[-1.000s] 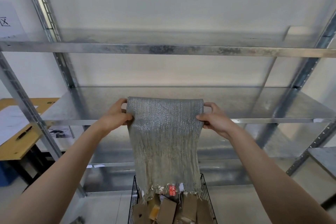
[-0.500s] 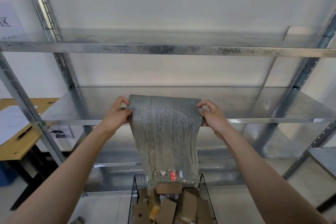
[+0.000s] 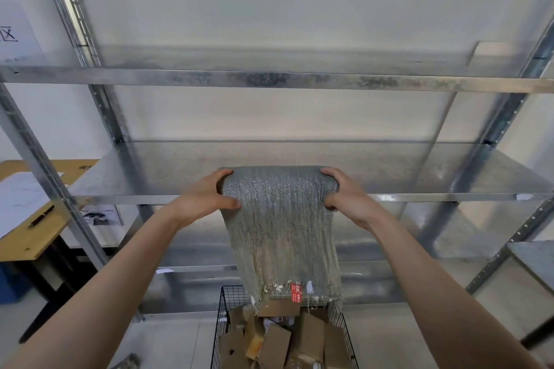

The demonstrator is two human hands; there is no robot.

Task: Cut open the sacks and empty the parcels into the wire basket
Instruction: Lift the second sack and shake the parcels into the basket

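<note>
A grey woven sack (image 3: 281,234) hangs upside down in front of me, its frayed cut mouth with a red label just above the black wire basket (image 3: 221,323). My left hand (image 3: 207,198) grips the sack's upper left corner and my right hand (image 3: 344,196) grips the upper right corner, fingers curled over the top fold. Several brown cardboard parcels (image 3: 275,344) lie heaped in the basket below. One parcel (image 3: 278,307) sits right under the sack's mouth.
A galvanised metal shelving unit (image 3: 275,81) stands behind the sack, its middle shelf (image 3: 419,171) at hand height. At the left is a wooden desk (image 3: 33,237) with papers and a pen. The basket stands on a pale floor.
The sack's top has been gathered lower and both hands have shifted their hold over the fold. A parcel dropped from the sack's mouth into the basket.
</note>
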